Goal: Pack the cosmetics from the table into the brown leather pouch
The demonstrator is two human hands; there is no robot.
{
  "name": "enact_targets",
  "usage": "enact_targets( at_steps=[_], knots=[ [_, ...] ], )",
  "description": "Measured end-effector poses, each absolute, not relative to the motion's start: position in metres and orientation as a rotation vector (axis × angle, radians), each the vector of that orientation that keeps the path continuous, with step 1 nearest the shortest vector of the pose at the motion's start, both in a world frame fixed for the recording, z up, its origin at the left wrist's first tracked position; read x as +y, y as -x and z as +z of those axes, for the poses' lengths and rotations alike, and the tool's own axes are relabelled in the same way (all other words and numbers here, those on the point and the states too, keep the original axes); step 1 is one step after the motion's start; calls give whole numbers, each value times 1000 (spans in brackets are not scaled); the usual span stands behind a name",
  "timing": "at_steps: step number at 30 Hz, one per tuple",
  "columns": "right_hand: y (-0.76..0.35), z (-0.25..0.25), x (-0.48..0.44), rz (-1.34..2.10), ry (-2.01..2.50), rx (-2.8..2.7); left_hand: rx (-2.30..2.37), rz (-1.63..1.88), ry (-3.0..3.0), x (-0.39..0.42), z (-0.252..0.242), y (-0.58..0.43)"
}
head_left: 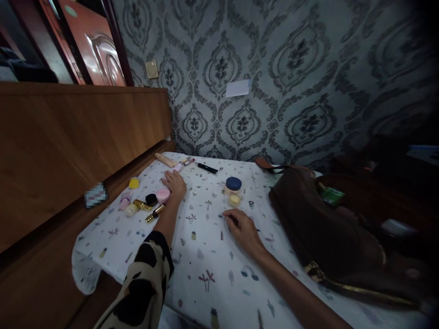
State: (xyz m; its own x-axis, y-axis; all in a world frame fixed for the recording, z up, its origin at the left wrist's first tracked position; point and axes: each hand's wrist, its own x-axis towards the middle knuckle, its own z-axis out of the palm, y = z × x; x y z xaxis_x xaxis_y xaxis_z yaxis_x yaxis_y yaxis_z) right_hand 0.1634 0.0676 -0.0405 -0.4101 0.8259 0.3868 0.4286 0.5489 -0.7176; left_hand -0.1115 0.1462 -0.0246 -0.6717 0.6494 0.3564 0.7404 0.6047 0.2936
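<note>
My left hand (175, 184) reaches to the far left of the cloth, its bent fingers over a pale pink tube (178, 167), which they partly hide. Just below this hand are a pink jar (163, 196), a black-lidded pot (151, 199) and a gold-and-black lipstick (155, 213). My right hand (243, 229) rests on the cloth, fingers loosely curved and thumb apart, with nothing in it. Beyond its fingertips stand a small yellow pot (234, 200) and a jar with a dark blue lid (233, 184).
Several small cosmetics, among them a yellow cap (133, 183) and a gold tube (141, 205), lie at left. A black pen-like tube (207, 168) and a beige tube (165, 160) lie farther back. A brown bag (329, 228) occupies the right; a wooden panel (82, 137) borders the left.
</note>
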Motion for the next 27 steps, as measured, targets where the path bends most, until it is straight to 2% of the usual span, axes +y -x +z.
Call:
enact_targets(
  at_steps=[8, 22, 27],
  knots=[
    [-163, -44, 69, 671, 978, -2043, -2645, -654, 1041, 146, -19, 122],
    [-163, -45, 69, 645, 954, -2070, -2405, -504, 1482, 134, -5, 116],
    [-163, -46, 69, 614, 945, -2084, -2465, -468, 1509, 144, 0, 113]
  ],
)
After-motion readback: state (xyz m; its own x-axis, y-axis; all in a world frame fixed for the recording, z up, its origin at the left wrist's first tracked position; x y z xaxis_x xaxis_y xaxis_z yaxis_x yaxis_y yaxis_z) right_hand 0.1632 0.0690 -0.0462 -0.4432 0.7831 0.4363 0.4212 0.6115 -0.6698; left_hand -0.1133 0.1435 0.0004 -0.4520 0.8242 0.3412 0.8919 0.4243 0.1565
